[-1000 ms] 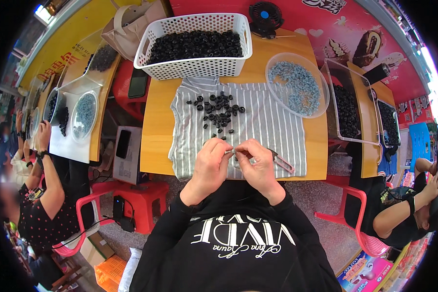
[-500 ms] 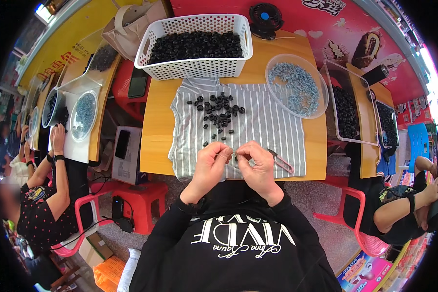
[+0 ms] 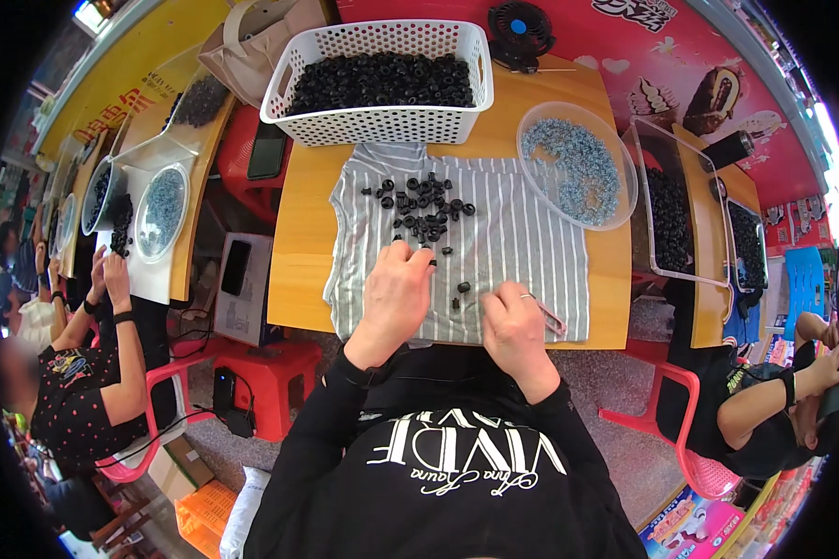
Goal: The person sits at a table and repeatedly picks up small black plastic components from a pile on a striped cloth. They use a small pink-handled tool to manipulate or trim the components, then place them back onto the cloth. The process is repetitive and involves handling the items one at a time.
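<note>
My left hand (image 3: 396, 296) reaches to the near edge of a loose heap of small black rubber-like parts (image 3: 427, 207) on a grey striped cloth (image 3: 522, 214). Its fingers are closed, with a small black part (image 3: 433, 263) at the fingertips. Lower on the cloth, my right hand (image 3: 515, 328) rests with fingers curled together; whatever they hold is hidden. Beside it shows the pinkish handle of a small cutting tool (image 3: 554, 322), partly covered by the hand. Between my hands lie two loose black pieces, one a short cylinder (image 3: 463, 288), the other smaller (image 3: 455, 303).
A white perforated basket (image 3: 382, 127) of black parts stands at the table's back. Right of it are a round clear tray (image 3: 627, 200) with bluish small pieces and a black fan (image 3: 520, 33). Co-workers sit at tables left and right. A red stool (image 3: 275, 387) stands at left.
My hands were together at the cloth's near edge and have parted. The left moved up to the heap; the right moved right and down, beside the cutting tool. Two black pieces now show between them.
</note>
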### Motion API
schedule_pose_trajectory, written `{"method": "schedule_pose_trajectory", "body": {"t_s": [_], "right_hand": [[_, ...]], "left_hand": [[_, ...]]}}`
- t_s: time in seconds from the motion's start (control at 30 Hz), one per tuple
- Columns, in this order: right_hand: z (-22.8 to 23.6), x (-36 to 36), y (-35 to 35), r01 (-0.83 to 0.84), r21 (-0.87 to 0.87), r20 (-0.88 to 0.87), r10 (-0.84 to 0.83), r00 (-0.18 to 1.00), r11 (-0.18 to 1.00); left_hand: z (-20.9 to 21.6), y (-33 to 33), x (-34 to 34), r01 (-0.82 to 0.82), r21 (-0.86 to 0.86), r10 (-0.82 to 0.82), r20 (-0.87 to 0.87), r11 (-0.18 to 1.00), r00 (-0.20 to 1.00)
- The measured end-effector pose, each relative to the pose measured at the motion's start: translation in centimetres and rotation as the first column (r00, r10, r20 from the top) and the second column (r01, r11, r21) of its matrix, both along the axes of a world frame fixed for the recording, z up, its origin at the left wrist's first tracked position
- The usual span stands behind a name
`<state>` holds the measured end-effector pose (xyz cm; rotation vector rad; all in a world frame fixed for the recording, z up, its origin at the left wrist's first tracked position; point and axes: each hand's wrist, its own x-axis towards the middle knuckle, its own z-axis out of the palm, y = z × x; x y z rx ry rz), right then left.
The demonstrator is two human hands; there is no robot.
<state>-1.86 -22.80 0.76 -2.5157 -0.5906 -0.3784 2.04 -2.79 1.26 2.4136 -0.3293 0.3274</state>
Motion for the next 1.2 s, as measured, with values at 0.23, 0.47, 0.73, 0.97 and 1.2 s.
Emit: {"method": "schedule_pose_trajectory", "body": {"t_s": [0.23,0.47,0.73,0.97,1.2], "right_hand": [[-0.3,0.2,-0.1,-0.008,0.014,0.003,0.008,1.0,1.0],[-0.8,-0.1,-0.4,0.039,0.15,-0.034,-0.034,0.999,0.988],[-1.3,-0.2,-0.8,0.105,0.317,-0.095,-0.079,0.992,0.943],[-0.3,-0.4,0.0,0.078,0.505,-0.185,0.02,0.982,0.859],[2.8,0.0,2.5,-0.016,0.657,-0.13,0.134,0.983,0.754]], "left_hand": [[-1.2,-0.1,0.0,0.014,0.14,-0.01,-0.029,0.99,1.0],[1.5,-1.3,-0.8,0.178,-0.089,-0.185,-0.077,0.98,0.98],[-0.7,-1.9,-0.5,0.205,-0.034,-0.203,0.053,0.978,0.978],[-0.2,2.1,-1.6,-0.332,-0.932,-0.597,-0.352,0.148,0.721],[-2.7,1.3,-2.9,-0.359,-0.925,-0.718,-0.165,-0.125,0.676]]}}
